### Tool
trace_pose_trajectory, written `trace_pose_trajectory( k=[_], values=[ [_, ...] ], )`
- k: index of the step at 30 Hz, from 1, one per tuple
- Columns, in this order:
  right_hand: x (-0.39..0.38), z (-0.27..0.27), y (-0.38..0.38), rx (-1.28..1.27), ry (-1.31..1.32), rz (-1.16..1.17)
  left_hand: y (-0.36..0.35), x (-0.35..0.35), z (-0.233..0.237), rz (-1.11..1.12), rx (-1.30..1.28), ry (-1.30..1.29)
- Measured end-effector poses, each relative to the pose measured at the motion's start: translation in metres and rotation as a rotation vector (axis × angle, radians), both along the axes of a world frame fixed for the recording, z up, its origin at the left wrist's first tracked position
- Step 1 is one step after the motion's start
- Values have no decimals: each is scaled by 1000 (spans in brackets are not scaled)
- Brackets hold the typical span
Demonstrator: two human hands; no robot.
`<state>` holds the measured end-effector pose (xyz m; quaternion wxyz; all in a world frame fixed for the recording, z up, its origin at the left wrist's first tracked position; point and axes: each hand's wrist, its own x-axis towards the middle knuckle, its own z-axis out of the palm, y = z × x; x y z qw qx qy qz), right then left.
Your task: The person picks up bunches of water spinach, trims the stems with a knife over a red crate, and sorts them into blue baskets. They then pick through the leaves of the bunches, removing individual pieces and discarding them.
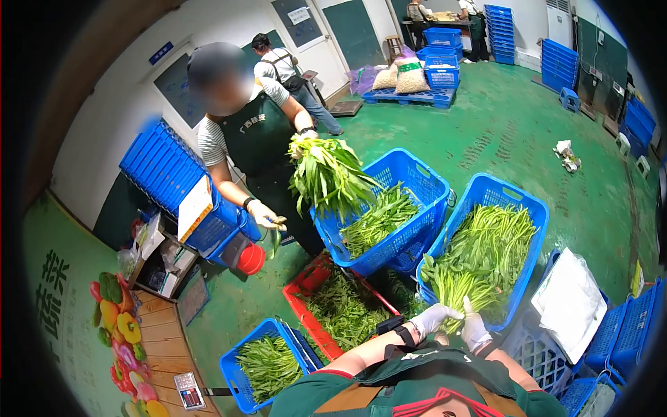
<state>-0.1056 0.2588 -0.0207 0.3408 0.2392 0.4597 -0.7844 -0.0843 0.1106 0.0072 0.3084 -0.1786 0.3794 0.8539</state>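
Both my hands wear white gloves and are at the near end of a blue crate (pixel 541 229) piled with long-stemmed greens (pixel 490 236). Between them is a bunch of leafy greens (pixel 464 290), its pale stem ends pointing toward my body. My left hand (pixel 432 320) closes round the stems from the left. My right hand (pixel 475 329) grips them from the right, thumb up. Across from me, a person in a dark apron (pixel 257 132) lifts another bunch of greens (pixel 332 174) over a second blue crate (pixel 434 182). That person's other gloved hand hangs lower, near a falling or dangling leaf.
A red crate (pixel 295 286) of loose leaves stands on the floor, beside a smaller blue crate (pixel 229 368) of greens. Stacked blue crates (pixel 163 163) are at the left. A white sheet (pixel 568 300) lies on crates at my right. Other people work farther back.
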Motion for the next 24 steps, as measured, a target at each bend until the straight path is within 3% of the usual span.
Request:
trace_pose_trajectory(
  k=[3,8,13,15,18,19,21,24],
  values=[
    [-4,-3,0,32,31,25,-2,1,23,-15,24,12],
    [-3,11,-13,73,202,-54,-6,-7,21,-10,67,-7],
    [4,51,-20,49,150,-46,-11,0,73,-52,88,-105],
    [-5,11,-23,-19,206,-69,-12,-5,56,-27,90,-90],
    [-5,-3,-22,-4,367,8,-18,-4,62,-22,55,-106],
    [-2,-9,-29,-92,412,-187,-18,-2,69,-31,35,-91],
    [-7,9,-31,128,260,-65,-15,-1,75,39,8,-78],
    [-5,14,-36,55,283,-81,-23,-4,67,-2,-1,-50]
  ],
)
